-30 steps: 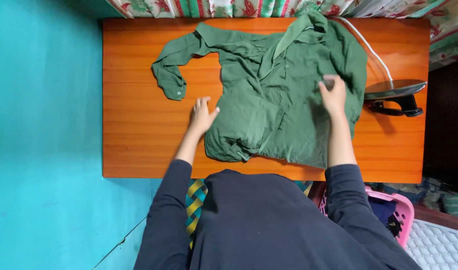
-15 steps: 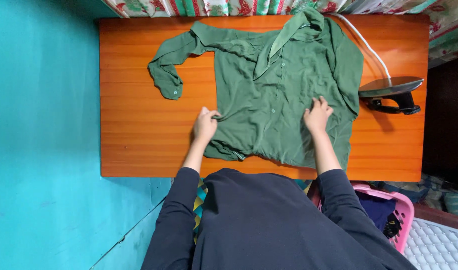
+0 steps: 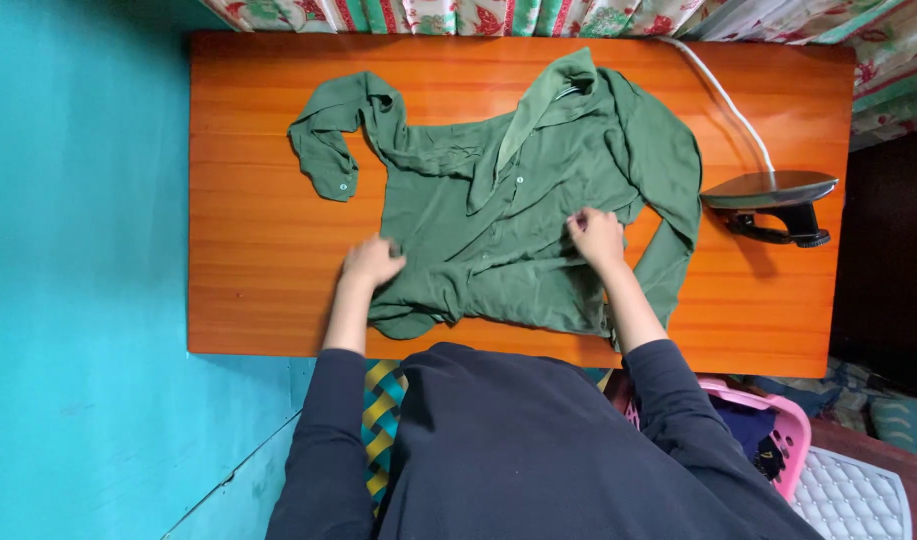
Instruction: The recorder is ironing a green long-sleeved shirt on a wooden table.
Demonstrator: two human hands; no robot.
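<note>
Green shirt (image 3: 519,200) spread across orange surface (image 3: 259,280), hem bunched near the front edge. Left hand (image 3: 372,262) closed on the lower-left hem, right hand (image 3: 596,235) pinching cloth mid-front. Could slide off that edge if tugged harder (judging by the overhang). Iron (image 3: 774,200) just right, cord (image 3: 729,100) near the sleeve; pink basket (image 3: 794,430) below.

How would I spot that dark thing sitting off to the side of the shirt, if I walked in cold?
Start at the orange wooden table, where a green shirt lies spread under the person's hands. Look past the shirt's sleeve to the table's right edge: there stands a clothes iron. It is the only hard, shiny thing there, with a grey metal plate, a black handle, and a white cord running to the back.
</note>
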